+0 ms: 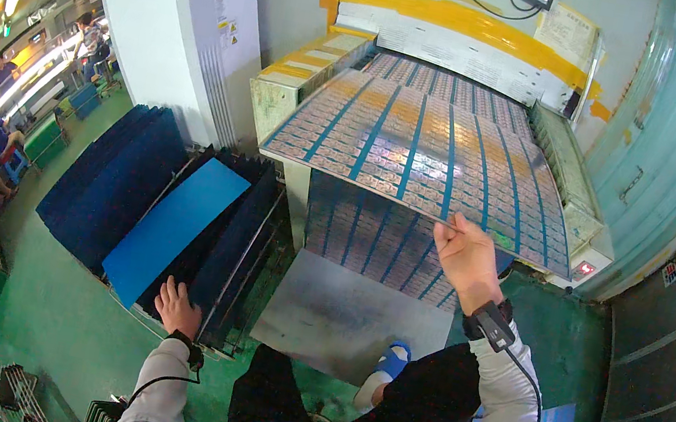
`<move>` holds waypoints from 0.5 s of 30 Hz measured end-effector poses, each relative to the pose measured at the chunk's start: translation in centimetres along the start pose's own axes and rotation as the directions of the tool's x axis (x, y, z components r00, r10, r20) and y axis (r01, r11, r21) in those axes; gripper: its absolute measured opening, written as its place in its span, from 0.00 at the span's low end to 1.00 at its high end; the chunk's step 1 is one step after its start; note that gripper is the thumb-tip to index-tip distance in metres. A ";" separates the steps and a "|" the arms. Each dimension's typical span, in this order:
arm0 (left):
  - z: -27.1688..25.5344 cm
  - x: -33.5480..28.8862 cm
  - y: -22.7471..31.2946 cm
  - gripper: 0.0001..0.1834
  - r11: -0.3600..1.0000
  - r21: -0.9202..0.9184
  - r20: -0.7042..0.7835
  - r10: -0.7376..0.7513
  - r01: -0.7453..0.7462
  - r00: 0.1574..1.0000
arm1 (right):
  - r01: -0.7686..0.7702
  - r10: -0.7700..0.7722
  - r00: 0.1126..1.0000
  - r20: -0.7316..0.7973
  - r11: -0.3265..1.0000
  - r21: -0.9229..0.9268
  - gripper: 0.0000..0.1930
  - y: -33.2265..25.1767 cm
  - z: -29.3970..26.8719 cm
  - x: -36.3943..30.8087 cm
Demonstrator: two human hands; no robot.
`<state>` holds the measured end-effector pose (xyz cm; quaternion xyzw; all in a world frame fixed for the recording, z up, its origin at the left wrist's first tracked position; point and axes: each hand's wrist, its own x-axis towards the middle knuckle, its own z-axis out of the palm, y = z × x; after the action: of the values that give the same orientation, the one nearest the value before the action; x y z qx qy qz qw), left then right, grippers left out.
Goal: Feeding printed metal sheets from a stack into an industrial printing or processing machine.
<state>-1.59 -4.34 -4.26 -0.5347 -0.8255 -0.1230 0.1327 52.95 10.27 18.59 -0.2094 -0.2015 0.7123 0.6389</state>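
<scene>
A large flat printed sheet (420, 149) with a shiny grid pattern and blue stripes lies on the machine's outfeed, its near edge overhanging. My right hand (463, 254) pinches that near edge, fingers closed on it. My left hand (177, 309) rests on the lower end of a rack (241, 284) of upright dark blue boards, next to a bright blue board (174, 228) leaning on top. A stack of similar printed sheets (369, 239) sits lower, under the outfeed.
A grey metal plate (338, 318) lies on the green floor by my feet. More dark blue boards (106, 181) stand to the left. A white cabinet (183, 15) rises behind them. Other people sit and stand far left. A teal wall (661, 149) is on the right.
</scene>
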 end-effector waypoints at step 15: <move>-0.3 -0.1 -0.2 0.35 1.000 0.026 0.005 0.016 -0.016 1.000 | -0.099 0.091 0.992 -0.088 0.990 -0.098 0.07 2.7 -1.2 0.3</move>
<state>-1.69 -4.64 -4.07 -0.5396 -0.8231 -0.1100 0.1387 51.34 10.28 16.09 -0.2809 -0.2006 0.7212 0.6005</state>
